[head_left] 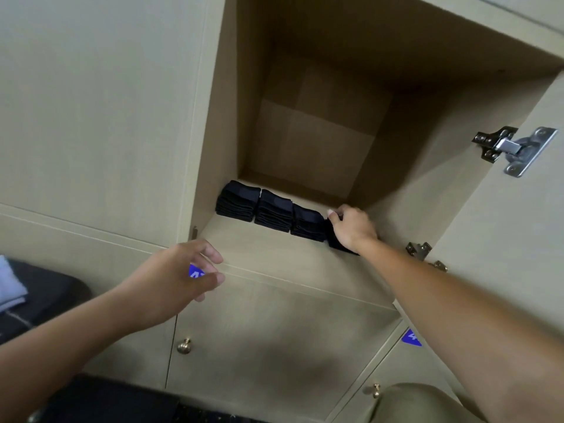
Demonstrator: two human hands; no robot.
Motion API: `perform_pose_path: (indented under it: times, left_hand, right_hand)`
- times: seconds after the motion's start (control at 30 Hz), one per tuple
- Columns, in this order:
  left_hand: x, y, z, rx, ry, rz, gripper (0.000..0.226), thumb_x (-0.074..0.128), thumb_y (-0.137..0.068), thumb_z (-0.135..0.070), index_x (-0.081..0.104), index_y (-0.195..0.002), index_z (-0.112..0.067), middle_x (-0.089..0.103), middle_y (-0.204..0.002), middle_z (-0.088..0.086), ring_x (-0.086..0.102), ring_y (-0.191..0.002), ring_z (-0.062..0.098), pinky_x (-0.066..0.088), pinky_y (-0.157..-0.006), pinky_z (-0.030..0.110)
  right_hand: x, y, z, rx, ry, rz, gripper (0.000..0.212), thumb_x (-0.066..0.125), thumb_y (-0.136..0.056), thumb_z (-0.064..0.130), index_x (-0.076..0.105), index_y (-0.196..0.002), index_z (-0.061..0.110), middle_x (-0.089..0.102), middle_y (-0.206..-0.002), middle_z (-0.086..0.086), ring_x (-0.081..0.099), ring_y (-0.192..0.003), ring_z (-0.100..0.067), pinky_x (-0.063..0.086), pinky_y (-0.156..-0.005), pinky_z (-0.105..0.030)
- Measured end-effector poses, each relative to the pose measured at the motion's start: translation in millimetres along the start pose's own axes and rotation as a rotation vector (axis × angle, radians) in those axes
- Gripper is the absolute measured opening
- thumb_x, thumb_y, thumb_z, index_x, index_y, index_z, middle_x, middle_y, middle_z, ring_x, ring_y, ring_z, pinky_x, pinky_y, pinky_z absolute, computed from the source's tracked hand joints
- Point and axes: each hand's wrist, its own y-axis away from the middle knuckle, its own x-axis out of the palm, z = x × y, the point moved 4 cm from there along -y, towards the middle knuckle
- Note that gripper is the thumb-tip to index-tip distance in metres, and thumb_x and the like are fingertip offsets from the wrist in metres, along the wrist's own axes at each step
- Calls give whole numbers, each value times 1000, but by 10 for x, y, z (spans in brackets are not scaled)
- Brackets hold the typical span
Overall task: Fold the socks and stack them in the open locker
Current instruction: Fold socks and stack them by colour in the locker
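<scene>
- Fingers [337, 215] of the right hand [351, 228] grasp a folded black sock [337, 239] on the open locker [274, 248] floor, at the right end of a row.
- 3 stacks of folded black socks [270, 210] stand side by side just left of it.
- The left hand [180, 276] hovers before the locker's front edge, fingers loosely spread, holding nothing.
- A metal hinge [512, 149] shows on the open door.

Three stacks of folded black socks [270, 210] line the open locker [274, 248] floor.
</scene>
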Motion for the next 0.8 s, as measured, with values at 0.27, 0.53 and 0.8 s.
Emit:
perform_pose_path:
  times: [0.27, 0.53, 0.8]
  left_hand:
    - [-420, 118, 1, 37, -60, -84, 10, 72, -92, -26, 67, -99, -31, 72, -92, -13, 73, -66, 11, 54, -69, 32]
    - [-764, 362, 24, 13, -125, -143, 9, 73, -92, -29, 67, -99, -28, 71, -94, -11, 73, -66, 11, 55, -70, 35]
    - [-1237, 614, 228, -113, -219, -233, 20, 71, -95, -24, 67, -108, -10, 68, -101, -1, 71, -65, 14, 55, -61, 22]
  right_hand:
    - [73, 740, 698, -178, -314, -91, 19, 51, -102, 36, 65, -108, 24, 66, -109, 6, 55, -112, -21, 49, -94, -45]
    - [30, 1420, 1411, -357, -588, 32, 7, 58, -96, 28, 65, -98, 28, 66, -99, 13, 58, -100, -10, 47, -82, -30]
    - [111, 1851, 1980, -566, -654, 224, 7, 61, -96, 27, 68, -95, 25, 64, -86, 17, 56, -79, 12, 36, -62, -3]
